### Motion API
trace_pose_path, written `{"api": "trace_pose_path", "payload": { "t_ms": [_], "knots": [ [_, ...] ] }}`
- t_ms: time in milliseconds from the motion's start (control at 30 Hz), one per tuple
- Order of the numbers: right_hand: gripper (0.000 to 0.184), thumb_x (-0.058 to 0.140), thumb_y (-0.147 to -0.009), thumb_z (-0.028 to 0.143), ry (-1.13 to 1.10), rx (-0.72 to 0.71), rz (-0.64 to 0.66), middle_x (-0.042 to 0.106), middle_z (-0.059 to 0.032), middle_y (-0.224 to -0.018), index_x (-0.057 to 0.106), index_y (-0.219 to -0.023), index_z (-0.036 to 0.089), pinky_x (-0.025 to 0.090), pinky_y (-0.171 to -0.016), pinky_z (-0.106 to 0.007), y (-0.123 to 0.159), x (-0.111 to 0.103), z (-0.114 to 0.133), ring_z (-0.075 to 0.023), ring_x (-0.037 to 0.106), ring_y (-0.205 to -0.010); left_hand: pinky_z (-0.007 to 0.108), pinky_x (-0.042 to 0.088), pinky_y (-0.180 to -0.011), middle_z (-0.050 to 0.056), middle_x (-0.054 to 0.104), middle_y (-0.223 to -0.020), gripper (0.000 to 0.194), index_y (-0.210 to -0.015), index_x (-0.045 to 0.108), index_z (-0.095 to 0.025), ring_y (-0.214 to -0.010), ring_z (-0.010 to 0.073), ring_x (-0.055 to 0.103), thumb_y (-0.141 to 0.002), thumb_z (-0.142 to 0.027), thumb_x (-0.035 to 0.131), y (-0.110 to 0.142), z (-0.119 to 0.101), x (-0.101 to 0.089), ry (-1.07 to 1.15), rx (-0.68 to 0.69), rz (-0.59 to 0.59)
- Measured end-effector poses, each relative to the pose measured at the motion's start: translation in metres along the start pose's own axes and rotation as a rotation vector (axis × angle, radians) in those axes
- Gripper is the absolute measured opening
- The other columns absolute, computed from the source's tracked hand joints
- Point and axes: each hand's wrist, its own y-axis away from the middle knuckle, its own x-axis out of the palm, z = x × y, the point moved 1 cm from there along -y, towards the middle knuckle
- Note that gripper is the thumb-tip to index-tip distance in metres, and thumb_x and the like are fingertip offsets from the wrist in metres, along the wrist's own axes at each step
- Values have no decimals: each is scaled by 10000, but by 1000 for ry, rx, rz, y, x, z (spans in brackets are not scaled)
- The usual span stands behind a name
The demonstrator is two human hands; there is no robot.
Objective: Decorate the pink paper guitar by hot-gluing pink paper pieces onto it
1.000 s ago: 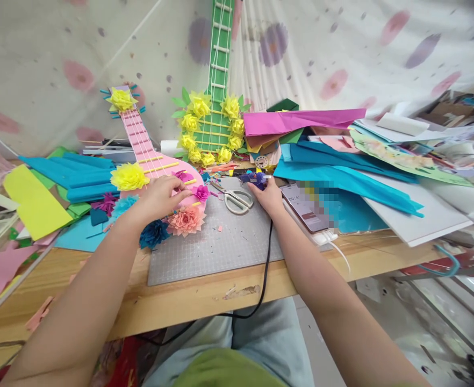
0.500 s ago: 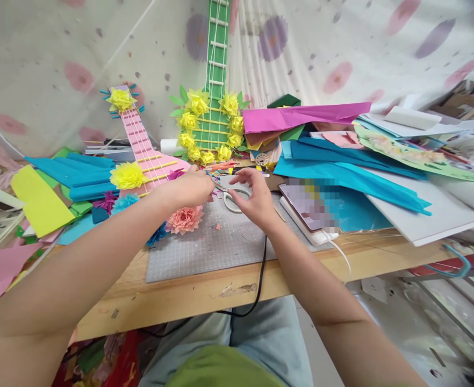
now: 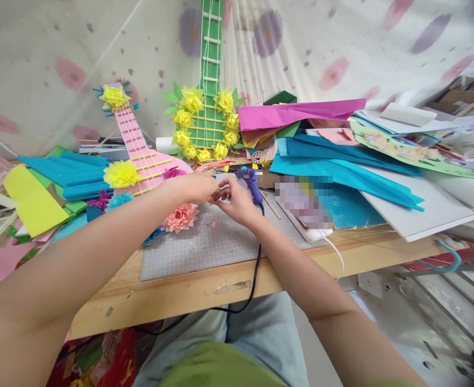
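My left hand [image 3: 199,186] is over the cutting mat, its fingers curled together beside the pink paper guitar [image 3: 138,141]. Whatever it may hold is hidden. My right hand [image 3: 237,201] meets it, thumb and fingers bent into a pinch against the left fingertips; anything between them is too small or covered. A blue glue gun [image 3: 253,185] lies just behind the right hand, its black cord running over the table edge. Below the left wrist is a salmon paper flower [image 3: 181,216]. A yellow paper flower [image 3: 121,174] sits on the guitar.
The grey cutting mat [image 3: 172,255] lies on a wooden table [image 3: 112,309]. A green paper guitar [image 3: 209,121] with yellow flowers stands behind. Blue crepe paper [image 3: 366,180] and other sheets pile up right, near a pixelated phone [image 3: 303,201]. Yellow paper [image 3: 33,201] lies left.
My right hand has moved left and closed in to meet my left hand. The white-handled scissors seen between the hands are now out of sight. The glue gun has come into view.
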Motion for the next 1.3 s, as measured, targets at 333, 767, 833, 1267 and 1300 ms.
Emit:
{"api": "trace_pose_path", "payload": {
  "t_ms": [333, 767, 833, 1267, 1300],
  "knots": [
    [384, 687, -655, 257, -318, 250, -105, 673, 56, -706, 374, -878, 254, 433, -605, -257, -6, -2, -16, -128, 627, -626, 419, 346, -936, 67, 705, -960, 197, -786, 725, -210, -989, 256, 582, -770, -305, 553, 18, 7, -6, 166, -41, -252],
    [391, 703, -645, 286, -270, 211, -122, 686, 44, -745, 403, -894, 249, 443, -653, -277, -6, 1, -18, -118, 599, -632, 438, 354, -954, 49, 723, -957, 129, -714, 724, -205, -1003, 253, 594, -728, -225, 597, 8, 3, 7, 138, -45, -286],
    [357, 680, -665, 259, -235, 206, -142, 680, 47, -730, 402, -888, 250, 439, -655, -277, -5, 2, -18, -118, 591, -627, 445, 357, -968, 55, 723, -995, 185, -795, 742, -202, -1027, 257, 596, -764, -222, 561, 9, 4, 5, 156, -57, -281],
    [361, 662, -679, 239, -277, 318, -339, 647, 55, -727, 373, -896, 254, 506, -749, -315, -12, 2, -35, -140, 653, -703, 353, 409, -1031, 84, 676, -1152, 428, -1097, 691, -183, -1109, 212, 583, -817, -204, 368, 30, 37, 39, 110, 92, -275],
    [358, 661, -681, 235, -281, 320, -341, 643, 56, -726, 374, -895, 254, 505, -753, -314, -13, 3, -34, -140, 652, -707, 360, 418, -1021, 99, 676, -1135, 413, -1068, 698, -176, -1090, 220, 591, -819, -216, 372, 33, 36, 41, 97, 95, -292]
  ]
}}
